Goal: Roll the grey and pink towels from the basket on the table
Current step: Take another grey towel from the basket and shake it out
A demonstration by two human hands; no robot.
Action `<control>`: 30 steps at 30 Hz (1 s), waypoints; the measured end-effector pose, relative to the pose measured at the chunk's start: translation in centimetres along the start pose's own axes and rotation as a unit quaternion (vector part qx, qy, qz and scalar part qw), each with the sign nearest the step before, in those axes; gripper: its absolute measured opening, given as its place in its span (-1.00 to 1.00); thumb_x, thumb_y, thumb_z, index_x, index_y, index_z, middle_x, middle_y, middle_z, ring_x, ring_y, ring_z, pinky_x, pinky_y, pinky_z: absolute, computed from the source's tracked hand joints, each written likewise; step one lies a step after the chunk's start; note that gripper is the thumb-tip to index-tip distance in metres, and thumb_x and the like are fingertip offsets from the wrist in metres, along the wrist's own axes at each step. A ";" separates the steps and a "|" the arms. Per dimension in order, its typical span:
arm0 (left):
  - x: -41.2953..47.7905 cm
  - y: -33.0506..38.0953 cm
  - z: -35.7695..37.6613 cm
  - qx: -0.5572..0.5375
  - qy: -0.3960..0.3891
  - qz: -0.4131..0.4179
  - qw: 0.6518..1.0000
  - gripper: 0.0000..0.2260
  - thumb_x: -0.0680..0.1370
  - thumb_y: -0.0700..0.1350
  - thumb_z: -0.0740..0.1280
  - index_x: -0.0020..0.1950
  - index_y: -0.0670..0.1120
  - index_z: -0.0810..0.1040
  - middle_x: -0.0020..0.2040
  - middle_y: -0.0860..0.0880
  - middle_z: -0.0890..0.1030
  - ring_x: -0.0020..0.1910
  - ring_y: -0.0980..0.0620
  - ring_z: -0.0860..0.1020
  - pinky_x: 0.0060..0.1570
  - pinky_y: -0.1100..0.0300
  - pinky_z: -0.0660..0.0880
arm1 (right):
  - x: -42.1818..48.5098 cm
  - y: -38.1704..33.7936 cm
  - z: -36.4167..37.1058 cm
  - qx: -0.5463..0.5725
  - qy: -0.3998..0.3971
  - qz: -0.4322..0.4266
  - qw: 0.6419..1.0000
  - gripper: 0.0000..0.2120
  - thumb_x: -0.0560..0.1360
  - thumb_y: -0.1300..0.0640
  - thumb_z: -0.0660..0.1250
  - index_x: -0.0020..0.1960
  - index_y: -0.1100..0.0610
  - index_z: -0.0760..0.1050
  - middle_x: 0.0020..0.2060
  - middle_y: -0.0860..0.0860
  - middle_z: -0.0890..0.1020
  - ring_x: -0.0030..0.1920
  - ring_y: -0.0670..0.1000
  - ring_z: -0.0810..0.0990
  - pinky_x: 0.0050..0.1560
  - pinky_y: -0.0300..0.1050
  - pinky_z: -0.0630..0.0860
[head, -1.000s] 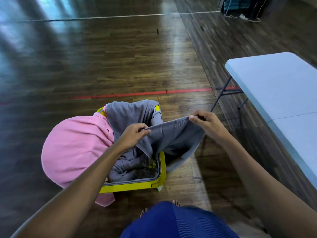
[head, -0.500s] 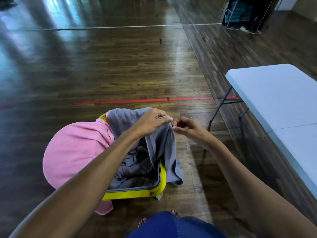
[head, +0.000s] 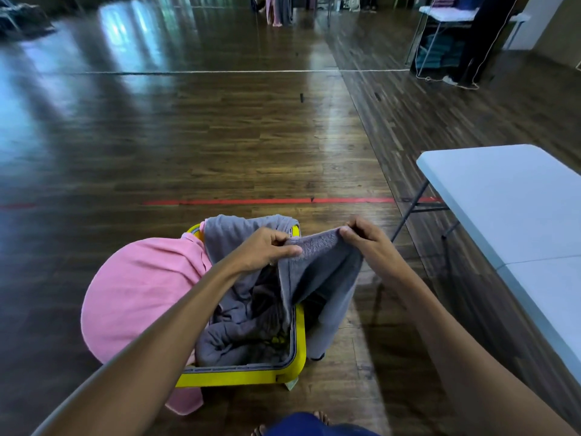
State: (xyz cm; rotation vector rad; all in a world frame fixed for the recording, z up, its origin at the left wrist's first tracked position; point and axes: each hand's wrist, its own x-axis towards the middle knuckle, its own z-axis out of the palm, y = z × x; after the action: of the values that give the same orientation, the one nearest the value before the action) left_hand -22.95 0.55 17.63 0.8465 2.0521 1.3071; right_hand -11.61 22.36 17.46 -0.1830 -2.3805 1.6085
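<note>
Towel edge pinched in both fists: my left hand (head: 267,251) and right hand (head: 367,243) stretch the grey towel (head: 320,272) above the yellow basket (head: 300,341); its lower end hides behind the rim. Pink towel (head: 141,291) drapes the basket's left side, partly under my forearm.

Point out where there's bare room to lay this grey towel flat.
The white table on the right is bare across all of its visible top, from the far rounded corner to the centre seam. The yellow basket is crowded: grey towels fill it and the pink towel drapes its left rim. Both the left hand and right hand pinch the grey towel.
</note>
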 end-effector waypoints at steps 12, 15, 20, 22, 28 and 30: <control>2.7 5.0 2.2 0.040 0.082 0.119 0.989 -0.88 0.60 -0.14 0.31 -0.05 -0.09 0.64 -0.17 -0.02 0.65 -0.19 0.22 0.53 -0.12 0.32 0.42 | 0.3 -2.2 0.2 0.076 0.006 0.010 0.997 -0.80 0.57 0.06 0.31 0.11 0.13 0.59 -0.03 0.00 0.67 0.02 -0.07 0.63 0.03 -0.24 0.53; 3.5 6.1 2.4 0.070 0.072 0.125 0.987 -0.88 0.60 -0.15 0.30 -0.05 -0.06 0.64 -0.16 0.00 0.66 -0.19 0.18 0.55 -0.13 0.33 0.43 | 1.6 -3.4 -0.2 0.097 0.019 -0.001 0.995 -0.86 0.54 0.03 0.36 0.00 0.07 0.63 -0.12 0.00 0.68 -0.07 -0.03 0.63 0.00 -0.13 0.53; 4.0 6.4 3.1 0.066 0.072 0.126 0.987 -0.89 0.58 -0.10 0.32 -0.09 -0.03 0.63 -0.26 0.06 0.59 -0.28 0.20 0.48 -0.21 0.29 0.39 | 2.1 -2.9 -0.6 0.033 0.060 -0.017 0.998 -0.90 0.56 0.10 0.34 -0.09 0.09 0.60 -0.23 -0.08 0.64 -0.18 -0.11 0.59 -0.11 -0.18 0.45; 4.1 6.0 3.5 0.025 0.073 0.120 0.990 -0.87 0.59 -0.06 0.31 -0.12 -0.03 0.60 -0.28 0.05 0.54 -0.29 0.16 0.45 -0.22 0.17 0.40 | 2.1 -3.2 -0.8 -0.009 0.099 -0.027 0.995 -0.88 0.57 0.10 0.32 -0.07 0.11 0.59 -0.23 -0.08 0.64 -0.19 -0.14 0.59 -0.13 -0.22 0.44; 3.1 3.3 4.1 -0.026 0.081 0.089 0.992 -0.82 0.61 -0.06 0.27 -0.11 -0.11 0.58 -0.24 0.01 0.56 -0.21 0.12 0.49 -0.10 0.03 0.46 | 2.9 -4.9 -3.3 0.005 0.187 0.017 0.982 -0.88 0.60 0.13 0.26 -0.09 0.07 0.53 -0.19 0.00 0.61 -0.09 0.04 0.62 0.05 0.12 0.59; 2.5 2.0 4.1 -0.028 0.086 0.078 0.993 -0.83 0.63 -0.13 0.26 -0.12 -0.12 0.57 -0.24 0.04 0.54 -0.21 0.15 0.47 -0.10 0.15 0.42 | 3.2 -5.1 -4.7 0.033 0.215 0.041 0.975 -0.88 0.61 0.12 0.25 -0.02 0.14 0.52 -0.13 0.02 0.61 -0.05 0.03 0.61 0.08 0.12 0.60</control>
State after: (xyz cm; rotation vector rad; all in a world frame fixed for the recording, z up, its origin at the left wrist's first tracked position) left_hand -21.17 5.39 17.63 0.9134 2.1022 1.5643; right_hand -13.17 25.43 24.26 -0.5629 -2.0098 1.4958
